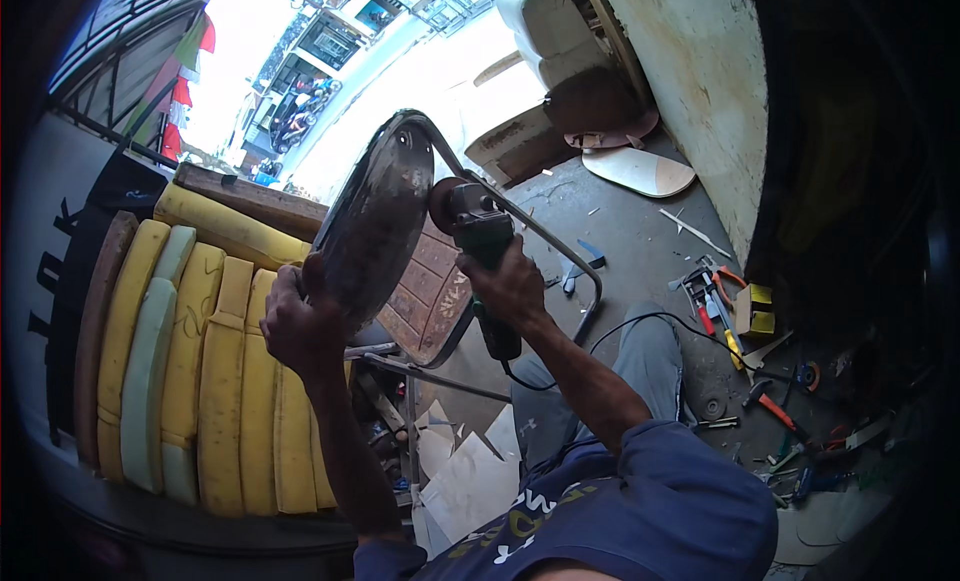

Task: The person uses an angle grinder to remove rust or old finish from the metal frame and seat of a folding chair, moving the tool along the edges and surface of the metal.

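In my right hand (510, 289) is a dark green angle grinder (484, 231), my fingers wrapped round its body. Its disc (440, 205) sits right beside the edge of a dark, worn oval panel (378, 226); I cannot tell whether they touch. My left hand (300, 316) is closed on the panel's lower left edge, holding it tilted up. The panel appears joined to a bent metal tube frame (545, 236), like that of a folding chair. Behind it is a worn brown board (430, 296) with grooves. The grinder's black cable (640, 319) runs off to the right.
Yellow and green foam pads (220, 381) stand stacked at left. Hand tools (715, 306), a hammer (775, 411) and a small yellow box (755, 311) lie on the floor at right. Cardboard pieces (470, 481) lie near my legs. A padded seat (560, 51) stands at the back.
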`<state>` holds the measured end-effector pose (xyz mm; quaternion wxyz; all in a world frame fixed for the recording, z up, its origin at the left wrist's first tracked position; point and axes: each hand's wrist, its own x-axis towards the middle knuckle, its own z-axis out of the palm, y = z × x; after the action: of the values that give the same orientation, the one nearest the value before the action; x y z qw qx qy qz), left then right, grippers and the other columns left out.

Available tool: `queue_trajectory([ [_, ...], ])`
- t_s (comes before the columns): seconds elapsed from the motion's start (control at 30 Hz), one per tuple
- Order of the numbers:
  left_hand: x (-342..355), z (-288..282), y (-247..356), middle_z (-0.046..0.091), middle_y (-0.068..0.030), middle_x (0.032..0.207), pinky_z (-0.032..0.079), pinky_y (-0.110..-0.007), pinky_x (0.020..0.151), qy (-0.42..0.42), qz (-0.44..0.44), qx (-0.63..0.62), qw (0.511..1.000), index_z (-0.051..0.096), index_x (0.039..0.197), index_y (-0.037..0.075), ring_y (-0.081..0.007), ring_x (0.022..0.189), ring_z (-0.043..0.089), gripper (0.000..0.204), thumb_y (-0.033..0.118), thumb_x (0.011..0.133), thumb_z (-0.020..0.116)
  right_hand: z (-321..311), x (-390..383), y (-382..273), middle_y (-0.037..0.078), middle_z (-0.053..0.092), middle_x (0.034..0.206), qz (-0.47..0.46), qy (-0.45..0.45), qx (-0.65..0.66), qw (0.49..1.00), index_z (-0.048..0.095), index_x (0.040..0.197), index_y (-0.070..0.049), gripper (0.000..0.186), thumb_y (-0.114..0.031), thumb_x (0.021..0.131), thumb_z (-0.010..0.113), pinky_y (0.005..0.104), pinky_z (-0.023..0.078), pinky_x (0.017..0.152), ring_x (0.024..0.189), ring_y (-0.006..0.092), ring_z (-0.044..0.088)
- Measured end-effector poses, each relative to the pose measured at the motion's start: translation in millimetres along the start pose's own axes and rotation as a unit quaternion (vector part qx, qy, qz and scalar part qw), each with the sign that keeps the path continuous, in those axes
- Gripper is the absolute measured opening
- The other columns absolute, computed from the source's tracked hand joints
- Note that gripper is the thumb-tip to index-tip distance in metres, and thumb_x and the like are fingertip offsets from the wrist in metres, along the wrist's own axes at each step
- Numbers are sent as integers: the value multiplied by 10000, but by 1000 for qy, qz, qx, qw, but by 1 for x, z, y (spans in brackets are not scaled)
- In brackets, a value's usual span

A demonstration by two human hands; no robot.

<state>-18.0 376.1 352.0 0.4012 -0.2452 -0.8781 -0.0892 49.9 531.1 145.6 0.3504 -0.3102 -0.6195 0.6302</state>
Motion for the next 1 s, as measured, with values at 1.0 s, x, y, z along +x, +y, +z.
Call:
queue_trajectory([
  [1.0,14,-13,26,685,-259,1048,470,-559,862,-87,57,-30,994,647,1095,34,-491,1003,636,577,547,1062,385,-27,-6,-74,266,704,1034,17,-36,39,998,486,1240,96,769,-470,822,795,485,575,895,971,411,726],
])
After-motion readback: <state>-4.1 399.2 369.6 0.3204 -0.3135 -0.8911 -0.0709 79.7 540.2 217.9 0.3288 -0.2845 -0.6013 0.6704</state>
